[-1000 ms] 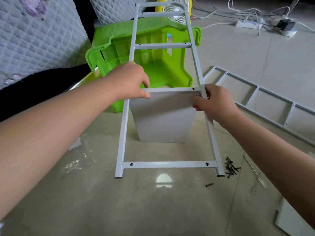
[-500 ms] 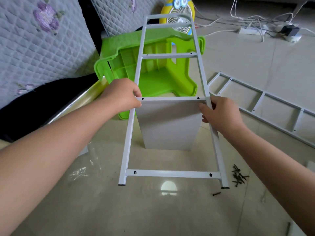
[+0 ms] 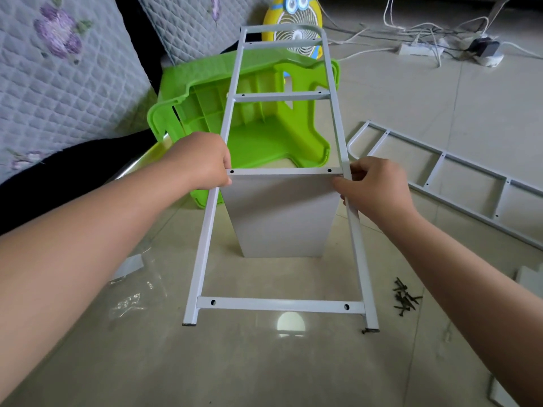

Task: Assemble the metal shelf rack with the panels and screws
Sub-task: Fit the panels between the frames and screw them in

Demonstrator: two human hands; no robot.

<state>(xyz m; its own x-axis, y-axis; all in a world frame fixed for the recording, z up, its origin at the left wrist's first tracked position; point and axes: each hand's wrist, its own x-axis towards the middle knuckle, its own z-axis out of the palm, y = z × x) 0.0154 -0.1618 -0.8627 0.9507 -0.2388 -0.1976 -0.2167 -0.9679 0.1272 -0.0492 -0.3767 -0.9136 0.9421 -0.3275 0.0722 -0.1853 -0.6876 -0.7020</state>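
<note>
**Holding a Panel Against a Rung of the Upright Side Frame**

Working low over a pale tiled floor (image 3: 264,371), with quilted bedding (image 3: 73,83) rising along the left edge. Facing a green stool (image 3: 264,142) tipped on its side, its hollow underside turned toward the camera.

Steadying a white side frame (image 3: 279,304) shaped like a ladder, with its two feet planted on the floor and its top leaning away over the stool; impossible to tell whether touching it. Keeping a grey panel (image 3: 279,215) behind the frame, with its top edge meeting the second rung from the bottom and its face hanging down toward the floor.

Leaving a second frame (image 3: 442,156) lying flat on the tiles to the right, well apart from the first.

Gripping the left upright at the rung joint with the left hand (image 3: 199,163), fingers curled over the front and thumb tucked beneath at the panel's top corner. Gripping the right upright at the same height with the right hand (image 3: 376,186), fingers wrapped round the bar and thumb pressing at the panel's other corner.

Lying crumpled beside the frame's left foot: a clear plastic bag (image 3: 132,292). Standing behind the stool: a yellow fan (image 3: 293,16). Sitting in a loose dark heap just right of the frame's right foot: the screws (image 3: 407,298).
</note>
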